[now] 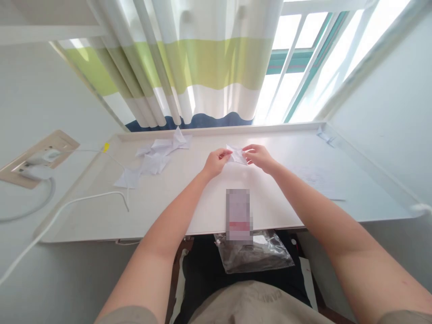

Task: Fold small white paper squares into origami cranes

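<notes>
A small folded piece of white paper is held just above the white desk near its middle. My left hand pinches the paper's left edge. My right hand pinches its right edge. Both sets of fingers are closed on the paper, and the hands are a short gap apart.
Several folded white paper pieces lie at the back left of the desk. A flat paper sheet lies at the right. A blurred rectangular object sits at the front edge. A white cable runs from a wall socket. Striped curtain and window behind.
</notes>
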The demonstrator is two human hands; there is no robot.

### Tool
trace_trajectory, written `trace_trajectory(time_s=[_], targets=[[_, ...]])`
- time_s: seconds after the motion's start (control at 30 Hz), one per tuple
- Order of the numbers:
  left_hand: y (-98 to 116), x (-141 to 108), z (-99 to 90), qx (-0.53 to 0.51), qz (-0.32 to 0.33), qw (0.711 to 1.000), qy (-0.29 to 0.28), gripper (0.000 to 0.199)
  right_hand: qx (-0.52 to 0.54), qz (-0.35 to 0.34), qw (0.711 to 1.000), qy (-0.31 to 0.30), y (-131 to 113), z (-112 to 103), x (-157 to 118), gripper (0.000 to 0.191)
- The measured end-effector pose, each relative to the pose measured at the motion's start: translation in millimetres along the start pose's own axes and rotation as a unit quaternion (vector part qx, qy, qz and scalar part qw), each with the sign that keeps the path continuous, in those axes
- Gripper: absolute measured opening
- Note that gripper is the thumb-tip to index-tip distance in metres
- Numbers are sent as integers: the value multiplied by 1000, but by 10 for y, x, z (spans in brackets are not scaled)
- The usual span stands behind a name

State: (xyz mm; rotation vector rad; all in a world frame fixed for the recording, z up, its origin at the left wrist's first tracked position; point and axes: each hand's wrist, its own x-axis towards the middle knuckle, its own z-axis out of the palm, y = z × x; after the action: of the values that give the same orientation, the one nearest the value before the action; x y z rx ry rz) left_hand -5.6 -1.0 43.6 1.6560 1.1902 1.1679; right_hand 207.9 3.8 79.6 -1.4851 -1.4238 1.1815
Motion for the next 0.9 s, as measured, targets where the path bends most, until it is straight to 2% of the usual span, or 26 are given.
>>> trace_trajectory(time_s=[0.1, 0.2, 0.33, 0.47, 0.63, 0.77, 0.9], targets=[[-109, 67, 237, -2, -16, 999, -39, 21, 26, -6, 1000, 4, 248, -145, 49, 39], [-208, 83, 298, 5, -21, 998, -56, 22, 42, -35, 998, -8, 414, -210, 151, 46], [-288, 53, 187, 51, -11, 997, -52, 29, 24, -93, 994, -43, 585, -244, 252, 29], [-336, 47, 41, 125, -6, 991, -55, 27, -97, -206, 972, -65, 715, -227, 265, 17], [-380, 69, 11, 234, 65, 967, -80, 22, -216, -281, 932, -73, 809, -225, 285, 30], [-351, 43, 31, 325, 96, 938, -68, 17, -300, -335, 892, -51, 796, -237, 249, 40], [-307, 24, 27, 328, 101, 934, -98, 19, -288, -351, 878, -150, 743, -210, 186, 46]])
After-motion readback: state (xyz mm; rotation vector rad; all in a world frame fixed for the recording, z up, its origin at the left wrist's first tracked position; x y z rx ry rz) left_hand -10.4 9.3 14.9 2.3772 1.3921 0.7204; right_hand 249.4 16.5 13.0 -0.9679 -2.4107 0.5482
